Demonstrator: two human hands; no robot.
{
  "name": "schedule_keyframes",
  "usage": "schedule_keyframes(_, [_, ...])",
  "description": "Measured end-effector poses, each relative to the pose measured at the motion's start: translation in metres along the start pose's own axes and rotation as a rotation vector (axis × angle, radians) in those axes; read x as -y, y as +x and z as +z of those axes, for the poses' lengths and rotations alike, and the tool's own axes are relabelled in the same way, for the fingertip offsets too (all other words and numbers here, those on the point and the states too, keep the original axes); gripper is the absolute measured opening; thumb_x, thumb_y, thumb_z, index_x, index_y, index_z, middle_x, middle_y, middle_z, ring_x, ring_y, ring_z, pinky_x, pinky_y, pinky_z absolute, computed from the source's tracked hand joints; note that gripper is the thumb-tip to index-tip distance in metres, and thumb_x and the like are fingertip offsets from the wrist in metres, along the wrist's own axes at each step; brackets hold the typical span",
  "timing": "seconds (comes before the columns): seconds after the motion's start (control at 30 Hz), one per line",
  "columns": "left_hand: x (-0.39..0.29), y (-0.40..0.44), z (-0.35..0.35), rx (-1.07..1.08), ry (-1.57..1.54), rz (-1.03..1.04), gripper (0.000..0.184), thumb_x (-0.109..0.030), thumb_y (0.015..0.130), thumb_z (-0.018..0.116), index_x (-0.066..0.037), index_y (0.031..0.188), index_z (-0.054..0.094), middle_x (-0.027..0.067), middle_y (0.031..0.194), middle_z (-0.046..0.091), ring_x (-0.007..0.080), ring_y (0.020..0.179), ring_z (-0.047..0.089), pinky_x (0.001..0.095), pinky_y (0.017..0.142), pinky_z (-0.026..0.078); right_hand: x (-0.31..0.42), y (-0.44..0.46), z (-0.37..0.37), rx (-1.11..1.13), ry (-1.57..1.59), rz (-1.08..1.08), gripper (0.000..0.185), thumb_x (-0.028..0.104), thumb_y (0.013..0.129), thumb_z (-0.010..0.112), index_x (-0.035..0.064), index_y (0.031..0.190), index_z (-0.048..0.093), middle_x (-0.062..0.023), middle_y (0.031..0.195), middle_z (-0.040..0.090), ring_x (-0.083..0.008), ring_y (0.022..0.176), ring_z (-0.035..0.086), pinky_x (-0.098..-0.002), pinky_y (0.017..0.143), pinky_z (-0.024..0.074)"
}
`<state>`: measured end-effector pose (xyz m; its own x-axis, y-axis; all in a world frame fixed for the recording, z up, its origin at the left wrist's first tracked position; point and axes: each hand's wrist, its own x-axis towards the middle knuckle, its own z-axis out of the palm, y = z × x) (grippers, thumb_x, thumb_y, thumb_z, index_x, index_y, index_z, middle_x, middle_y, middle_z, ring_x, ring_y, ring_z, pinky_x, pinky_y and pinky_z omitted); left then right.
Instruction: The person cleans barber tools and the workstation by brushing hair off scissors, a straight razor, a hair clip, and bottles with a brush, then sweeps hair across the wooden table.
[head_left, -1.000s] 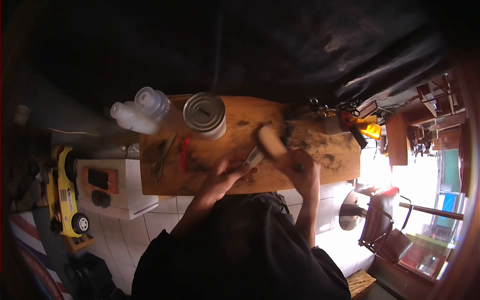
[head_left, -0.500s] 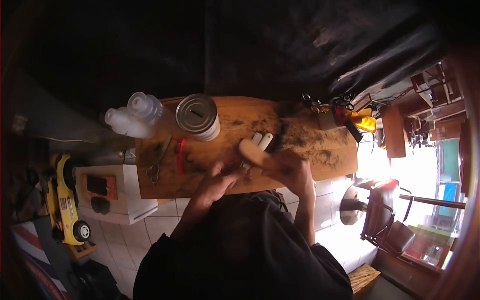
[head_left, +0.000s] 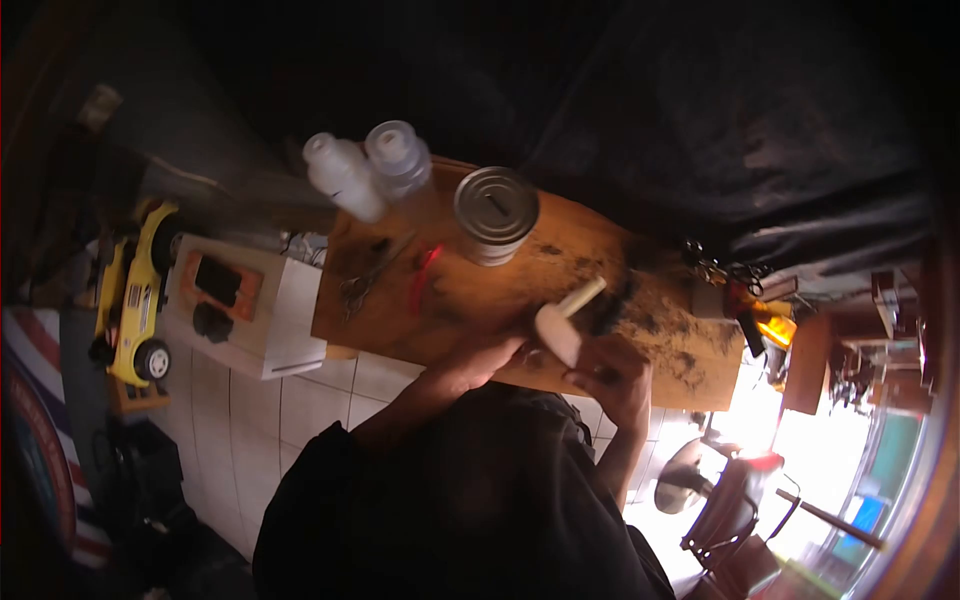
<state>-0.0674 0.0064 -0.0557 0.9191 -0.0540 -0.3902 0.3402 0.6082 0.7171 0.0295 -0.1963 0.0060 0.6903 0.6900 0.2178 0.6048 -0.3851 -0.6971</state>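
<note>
My right hand [head_left: 612,380] is closed around what looks like a wooden brush [head_left: 558,335], its rounded pale end pointing up and left over the table's front edge. Just behind that end, a cream-coloured handle [head_left: 584,295] sticks out; whether it is held or lies on the table I cannot tell. My left hand [head_left: 482,364] is close by on the left, fingers drawn together toward the brush, and what they grip is blurred. Dark hair clippings [head_left: 665,325] are strewn over the wooden table [head_left: 520,340].
On the table's left part stand a metal can [head_left: 497,215] and two whitish bottles [head_left: 345,175], with scissors [head_left: 360,285] and a red strip-like thing [head_left: 422,280]. Tools fill a holder [head_left: 712,295] at right. Nearby are a white cabinet [head_left: 290,320], a yellow toy car [head_left: 140,300] and a chair [head_left: 730,510].
The view has turned, so the table appears tilted and shifted right. The brush has swung to a steeper angle, and my hands have moved slightly down and right in view.
</note>
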Motion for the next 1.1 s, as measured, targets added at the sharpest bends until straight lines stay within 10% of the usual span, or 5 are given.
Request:
schedule_keyframes(0.07, [-0.020,-0.012,0.018,-0.057,0.068,-0.018,0.029,-0.029,0.099,0.056,-0.007,0.117,0.063,-0.0057,0.082,0.050,0.0004,0.067,0.042,0.0187,0.053,0.032,-0.016,0.001,0.008,-0.116,-0.062,-0.122,0.029,0.012,0.066,0.085,0.0013,0.087,0.069,-0.0072,0.080,0.065,-0.0195,0.071,0.061,-0.0318,0.066,0.0483])
schedule_keyframes(0.2, [-0.011,-0.023,0.013,-0.023,-0.099,-0.011,0.028,-0.028,0.102,0.051,-0.006,0.116,0.061,-0.0054,0.081,0.052,0.0006,0.062,0.040,0.0170,0.050,0.029,-0.008,0.013,-0.002,-0.323,-0.044,0.297,0.020,0.012,0.072,0.080,0.0023,0.084,0.068,-0.0058,0.076,0.060,-0.0145,0.068,0.054,-0.0298,0.063,0.0443])
schedule_keyframes(0.5, [-0.003,-0.022,0.025,-0.008,-0.095,0.114,0.031,-0.022,0.101,0.051,-0.005,0.126,0.055,-0.0046,0.084,0.051,0.0019,0.066,0.042,0.0177,0.053,0.031,0.004,0.011,-0.008,0.278,0.273,-0.049,0.051,0.030,0.063,0.089,0.0011,0.101,0.071,-0.0138,0.096,0.068,-0.0270,0.087,0.067,-0.0360,0.075,0.0535])
schedule_keyframes(0.77, [-0.007,-0.025,0.026,0.118,-0.250,0.033,0.031,-0.022,0.101,0.050,-0.001,0.122,0.055,0.0027,0.100,0.054,0.0082,0.080,0.050,0.0219,0.064,0.042,-0.014,0.014,-0.012,-0.449,-0.031,0.280,0.045,0.017,0.070,0.085,-0.0041,0.106,0.069,-0.0111,0.081,0.064,-0.0205,0.069,0.061,-0.0317,0.064,0.0490])
schedule_keyframes(1.1, [0.004,-0.009,0.016,0.045,-0.023,0.036,0.031,-0.024,0.102,0.050,0.000,0.121,0.056,0.0041,0.095,0.060,0.0096,0.080,0.057,0.0250,0.064,0.048,-0.010,-0.007,-0.016,0.081,0.256,0.014,0.043,0.026,0.063,0.089,-0.0002,0.091,0.071,-0.0109,0.080,0.066,-0.0227,0.070,0.064,-0.0342,0.065,0.0504])
